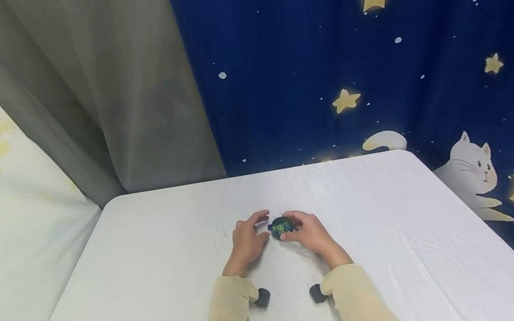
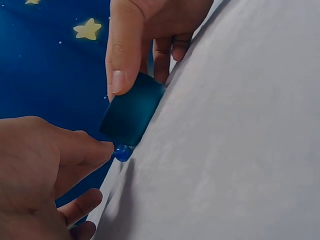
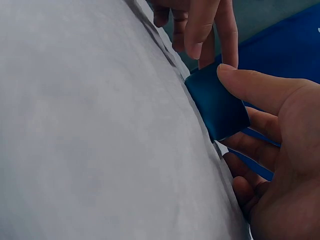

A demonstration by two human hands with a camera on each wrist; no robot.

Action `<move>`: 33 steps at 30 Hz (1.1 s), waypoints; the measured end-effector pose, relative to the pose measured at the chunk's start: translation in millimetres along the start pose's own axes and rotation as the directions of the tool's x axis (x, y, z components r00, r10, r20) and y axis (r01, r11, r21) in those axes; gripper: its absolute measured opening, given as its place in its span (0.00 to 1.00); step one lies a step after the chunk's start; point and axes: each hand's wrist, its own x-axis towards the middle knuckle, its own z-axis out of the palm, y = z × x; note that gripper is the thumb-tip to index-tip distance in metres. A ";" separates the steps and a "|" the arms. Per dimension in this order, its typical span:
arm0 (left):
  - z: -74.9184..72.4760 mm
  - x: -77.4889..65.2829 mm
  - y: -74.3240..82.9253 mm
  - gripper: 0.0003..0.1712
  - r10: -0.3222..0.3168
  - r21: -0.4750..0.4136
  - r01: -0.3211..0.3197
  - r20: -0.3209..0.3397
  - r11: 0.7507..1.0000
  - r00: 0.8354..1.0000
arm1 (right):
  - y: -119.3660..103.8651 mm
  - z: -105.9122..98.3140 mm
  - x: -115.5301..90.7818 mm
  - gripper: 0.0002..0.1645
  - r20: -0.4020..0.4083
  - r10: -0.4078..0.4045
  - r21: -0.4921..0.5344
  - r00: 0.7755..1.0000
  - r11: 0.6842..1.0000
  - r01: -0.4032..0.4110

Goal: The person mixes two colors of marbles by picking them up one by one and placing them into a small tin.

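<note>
A small round teal case (image 1: 281, 227) with a bright green and blue pattern on top is on the white table between the hands. A blue bead (image 2: 123, 153) sticks out from its left side. My right hand (image 1: 315, 234) grips the case from the right, thumb on the near side and fingers on the far side. My left hand (image 1: 248, 240) is at the bead's side, with its thumb and forefinger spread apart. The left wrist view puts a left fingertip close beside the bead; whether they touch I cannot tell. Smooth teal sides of the case show in both wrist views.
A white cloth covers the table (image 1: 149, 245), whose far edge meets a grey curtain (image 1: 144, 88) and a blue curtain (image 1: 282, 66) printed with stars and a cat. Small black blocks (image 1: 262, 298) sit at both wrists.
</note>
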 end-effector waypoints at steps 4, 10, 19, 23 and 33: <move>3.1 2.8 -4.8 0.29 0.019 0.022 -0.019 0.009 1.000 1.000 | 1.0 2.0 2.6 0.32 -0.008 -0.002 -0.001 1.000 1.000 0.002; 6.7 2.9 -6.8 0.28 0.029 0.048 -0.029 0.011 0.998 1.000 | 0.6 2.3 2.4 0.32 -0.007 -0.005 -0.002 1.000 1.000 0.005; 8.1 2.7 -7.3 0.28 0.030 0.059 -0.030 0.002 0.998 1.000 | 1.6 3.0 2.5 0.32 -0.012 -0.014 0.000 1.000 1.000 0.014; 8.1 3.1 -7.6 0.28 0.033 0.059 -0.033 0.002 0.998 0.999 | 0.9 2.7 2.8 0.32 -0.011 -0.009 0.000 1.000 1.000 0.009; 8.8 3.3 -9.1 0.26 -0.003 0.033 0.005 -0.046 0.999 0.999 | 0.9 2.6 3.2 0.32 -0.011 -0.009 0.001 1.000 1.000 0.009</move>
